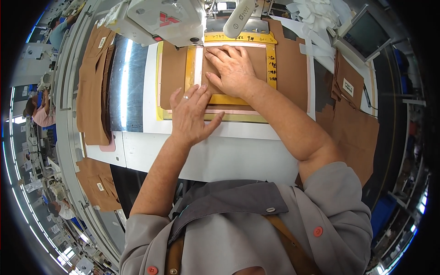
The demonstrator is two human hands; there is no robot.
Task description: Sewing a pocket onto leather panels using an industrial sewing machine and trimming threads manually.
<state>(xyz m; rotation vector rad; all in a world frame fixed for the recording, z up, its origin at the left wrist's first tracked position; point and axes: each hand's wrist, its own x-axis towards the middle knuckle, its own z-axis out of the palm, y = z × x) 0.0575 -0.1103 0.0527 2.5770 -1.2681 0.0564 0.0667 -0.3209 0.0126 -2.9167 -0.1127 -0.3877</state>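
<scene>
Brown fabric (291, 68) lies spread on a white board under a sewing machine head (160, 20). On it sits a yellow frame (272, 68) with handwriting along its edges. My right hand (233, 68) rests flat on the brown fabric inside the frame, fingers spread and pointing up and left. My left hand (191, 112) lies over the frame's lower left corner, a ring on one finger, its fingertips near a white strip (198, 68) along the frame's left side. Neither hand grips anything visible. What lies beneath the palms is hidden.
Stacked brown fabric pieces (94, 82) lie at the left beside a shiny metal plate (128, 87). More brown pieces (355, 133) hang at the right, below a monitor (366, 32). White scraps (316, 16) are heaped at the back right. Other people work far left.
</scene>
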